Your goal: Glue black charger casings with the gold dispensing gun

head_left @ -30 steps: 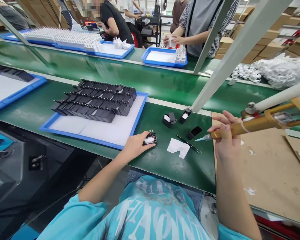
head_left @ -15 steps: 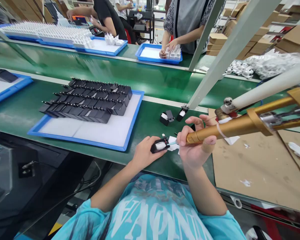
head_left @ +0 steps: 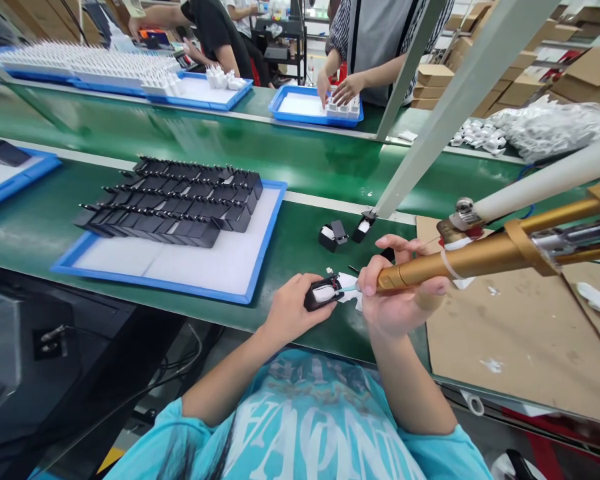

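My left hand (head_left: pixel 293 310) grips a small black charger shell (head_left: pixel 321 294) with a white inside, lifted just above the green belt (head_left: pixel 305 167) near its front edge. My right hand (head_left: pixel 397 300) is wrapped round a long gold glue gun (head_left: pixel 485 257), whose pale tip touches the shell's open side. A white paper scrap (head_left: pixel 349 281) lies partly hidden behind the shell and my fingers. A blue tray (head_left: pixel 260 257) to the left carries rows of black shells (head_left: pixel 175 203).
Two more black shells (head_left: pixel 333 235) and a third (head_left: pixel 363 227) stand on the belt by a slanted grey post (head_left: pixel 430 127). Cardboard sheet (head_left: pixel 525 333) covers the right. Across the belt, other people work at blue trays (head_left: pixel 300 107) of white parts; a white bag heap (head_left: pixel 545 127) lies far right.
My left hand lifted the shell off the belt and brought it right; my right hand swung the glue gun left until its tip met the shell.
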{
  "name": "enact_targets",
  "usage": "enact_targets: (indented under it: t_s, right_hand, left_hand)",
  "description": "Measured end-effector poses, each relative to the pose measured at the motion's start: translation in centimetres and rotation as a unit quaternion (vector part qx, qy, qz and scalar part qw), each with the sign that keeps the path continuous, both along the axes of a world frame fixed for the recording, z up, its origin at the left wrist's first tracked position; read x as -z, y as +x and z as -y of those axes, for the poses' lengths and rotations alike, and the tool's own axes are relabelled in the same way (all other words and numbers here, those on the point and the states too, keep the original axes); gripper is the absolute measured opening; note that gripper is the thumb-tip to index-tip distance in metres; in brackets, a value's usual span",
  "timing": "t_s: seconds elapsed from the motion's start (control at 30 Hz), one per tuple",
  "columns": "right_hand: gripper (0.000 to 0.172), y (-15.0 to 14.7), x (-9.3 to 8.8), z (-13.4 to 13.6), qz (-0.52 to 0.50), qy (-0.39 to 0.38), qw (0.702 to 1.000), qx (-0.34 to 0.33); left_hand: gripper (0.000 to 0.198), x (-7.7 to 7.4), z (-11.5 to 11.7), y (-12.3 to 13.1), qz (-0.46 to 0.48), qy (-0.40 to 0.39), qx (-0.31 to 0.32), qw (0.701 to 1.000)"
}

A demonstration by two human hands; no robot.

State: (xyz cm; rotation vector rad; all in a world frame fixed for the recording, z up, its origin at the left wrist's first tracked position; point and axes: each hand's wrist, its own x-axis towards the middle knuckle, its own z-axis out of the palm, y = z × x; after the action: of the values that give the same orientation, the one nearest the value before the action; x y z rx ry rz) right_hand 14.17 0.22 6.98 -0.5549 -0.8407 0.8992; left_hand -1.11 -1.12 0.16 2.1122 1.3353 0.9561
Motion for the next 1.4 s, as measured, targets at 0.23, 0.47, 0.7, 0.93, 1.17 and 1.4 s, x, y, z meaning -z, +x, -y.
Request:
enact_targets:
  t_s: [0.23, 0.47, 0.7, 0.93, 1.17, 1.4]
  right_hand:
    - [0.046, -0.2, -0.1, -0.1, -0.001, -0.005, 1.000, 0.012]
    - [0.044, -1.0, -0.4, -0.3, 0.006, -0.002, 1.000, 0.000]
    - [0.043, -1.7, -0.6, -0.3, -0.004, 0.015, 1.000, -0.021]
    - [0.040, -1.7, -0.5, -0.1, 0.003, 0.022, 0.999, -0.023]
    - [0.046, -1.6, -0.3, -0.3, -0.022, 0.018, 1.000, -0.003]
    - [0.044, 0.3, 0.3, 0.0, -0.018, 0.002, 1.000, 0.006]
  left_hand:
    - [0.033, 0.3, -0.1, 0.0, 0.000, -0.032, -0.006, 0.999]
    - [0.034, 1.3, -0.2, 0.8, 0.001, -0.060, -0.005, 0.998]
    - [0.038, 1.7, -0.4, 1.6, 0.053, 0.024, 0.036, 0.998]
    - [0.038, 2.0, -0.5, 1.8, 0.077, 0.071, 0.043, 0.994]
    - [0.035, 1.8, -1.4, -0.2, -0.083, 0.059, 0.029, 0.994]
    - [0.043, 1.8, -2.4, -4.2, -0.124, -0.034, 0.026, 0.991]
